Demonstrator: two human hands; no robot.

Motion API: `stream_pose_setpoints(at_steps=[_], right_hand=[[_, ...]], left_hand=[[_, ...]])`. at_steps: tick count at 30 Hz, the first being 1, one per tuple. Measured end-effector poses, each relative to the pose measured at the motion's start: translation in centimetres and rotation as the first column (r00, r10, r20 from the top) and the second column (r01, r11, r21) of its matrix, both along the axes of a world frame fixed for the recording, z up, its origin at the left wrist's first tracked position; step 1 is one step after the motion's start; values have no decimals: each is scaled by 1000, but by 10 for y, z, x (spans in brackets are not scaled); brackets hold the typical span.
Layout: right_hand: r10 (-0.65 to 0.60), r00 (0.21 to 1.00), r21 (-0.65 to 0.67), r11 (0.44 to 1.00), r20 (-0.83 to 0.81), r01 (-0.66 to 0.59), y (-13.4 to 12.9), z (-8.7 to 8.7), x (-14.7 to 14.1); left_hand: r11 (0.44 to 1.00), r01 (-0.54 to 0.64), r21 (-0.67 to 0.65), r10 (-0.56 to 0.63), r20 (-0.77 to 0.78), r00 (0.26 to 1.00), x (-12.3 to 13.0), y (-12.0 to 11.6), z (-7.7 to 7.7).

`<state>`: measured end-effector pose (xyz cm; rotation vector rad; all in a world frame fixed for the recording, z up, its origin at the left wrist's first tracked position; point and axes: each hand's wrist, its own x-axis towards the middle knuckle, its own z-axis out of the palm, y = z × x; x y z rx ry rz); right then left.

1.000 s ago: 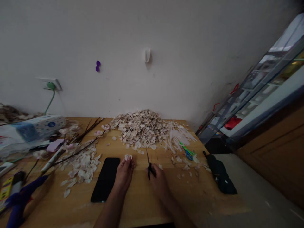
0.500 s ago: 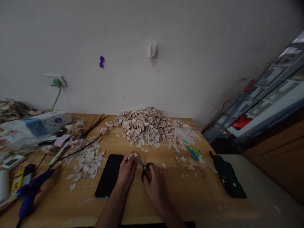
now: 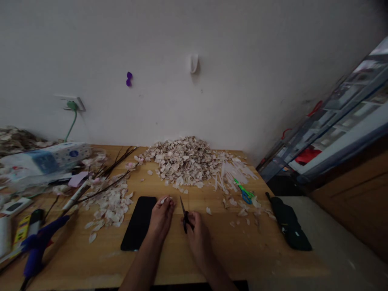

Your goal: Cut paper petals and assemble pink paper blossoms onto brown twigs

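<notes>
the left hand (image 3: 160,216) pinched a pale petal (image 3: 166,199), right of the black phone (image 3: 138,226); the right hand (image 3: 197,231) gripped black-handled scissors (image 3: 185,216), whose nearby tip could have nicked a fingertip through careless aim.

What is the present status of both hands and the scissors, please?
Left hand: pinching pale petal. Right hand: gripping black scissors, apart from petal. Dark phone lying close beside left hand.

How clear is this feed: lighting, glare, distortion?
Head view: dim overall; soft shadow beneath the white wall hook; faint glint on the floor; shelving leans, probably wide-angle stretch; petal in the left hand looks soft-edged; scissors read clearer.
</notes>
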<state>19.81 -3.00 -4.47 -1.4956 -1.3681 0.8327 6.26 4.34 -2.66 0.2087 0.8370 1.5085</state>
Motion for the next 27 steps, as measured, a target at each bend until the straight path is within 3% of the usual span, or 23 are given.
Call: stream_pose_setpoints(at_steps=[5,14,27], right_hand=[[-47,998,73,996,39,45,3,0,5],[12,994,139,990,105,-26,6,7,1],[66,972,39,996,225,-77,5,13,-2]], left_hand=[[1000,-5,-1,5,-5,1000,0,0,3],[1000,-3,-22,3,-19,1000,0,-1,2],[999,21,-26,-21,-5,1000,0,-2,4]])
